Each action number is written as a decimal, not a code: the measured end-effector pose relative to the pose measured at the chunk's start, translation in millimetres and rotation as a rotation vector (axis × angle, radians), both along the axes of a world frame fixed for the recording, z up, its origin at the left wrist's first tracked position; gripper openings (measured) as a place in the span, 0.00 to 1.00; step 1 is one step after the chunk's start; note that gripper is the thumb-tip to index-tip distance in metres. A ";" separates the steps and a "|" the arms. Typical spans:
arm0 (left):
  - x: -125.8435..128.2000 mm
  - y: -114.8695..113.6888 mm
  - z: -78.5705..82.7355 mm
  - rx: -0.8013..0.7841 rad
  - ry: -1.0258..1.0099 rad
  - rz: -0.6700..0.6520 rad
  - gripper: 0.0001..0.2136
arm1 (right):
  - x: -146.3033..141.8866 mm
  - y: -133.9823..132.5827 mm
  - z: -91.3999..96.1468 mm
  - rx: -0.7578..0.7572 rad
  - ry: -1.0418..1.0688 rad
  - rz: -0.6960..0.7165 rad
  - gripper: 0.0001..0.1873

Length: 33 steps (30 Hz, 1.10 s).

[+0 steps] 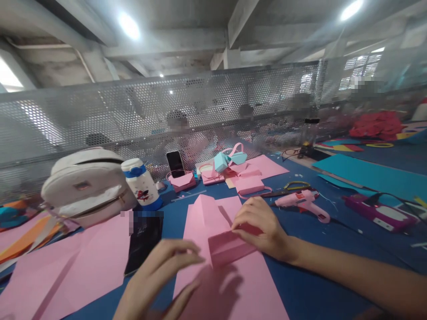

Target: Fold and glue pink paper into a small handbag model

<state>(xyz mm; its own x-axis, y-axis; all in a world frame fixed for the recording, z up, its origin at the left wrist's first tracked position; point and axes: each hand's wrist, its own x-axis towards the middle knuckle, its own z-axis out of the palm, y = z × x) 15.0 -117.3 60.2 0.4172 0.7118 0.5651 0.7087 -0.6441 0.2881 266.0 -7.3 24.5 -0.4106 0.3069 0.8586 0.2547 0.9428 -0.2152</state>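
Note:
A folded pink paper box [230,250] stands on a pink paper sheet [253,289] in front of me. My right hand [262,226] pinches the box's upper edge between thumb and fingers. To the box's left is my left hand [163,271], fingers apart and curved, holding nothing. A raised pink paper flap [205,211] rises behind the box; I cannot tell whether it belongs to the same piece. Beyond my right hand lies a pink glue gun [302,202], beside yellow-handled scissors [295,184].
At the left are a white backpack [83,182], a white-and-blue bottle [140,184], a black flat item [145,240] and more pink sheets [83,271]. Small pink paper bags [250,185] and a phone [175,163] stand ahead. Right: a purple device [380,213] and blue sheets [370,173].

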 end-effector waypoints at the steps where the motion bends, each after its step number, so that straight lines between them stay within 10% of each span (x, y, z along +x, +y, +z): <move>1: 5.5 11.8 2.0 0.078 -0.012 0.040 0.11 | -0.1 -0.3 0.3 -0.002 -0.001 0.000 0.06; 9: 39.0 60.5 -14.3 0.276 -0.058 0.031 0.05 | 0.6 -2.6 -0.5 -0.039 -0.011 0.003 0.08; 33: 26.5 53.5 -20.1 0.213 -0.044 -0.023 0.09 | -2.8 -8.7 -0.9 -0.095 -0.070 0.009 0.03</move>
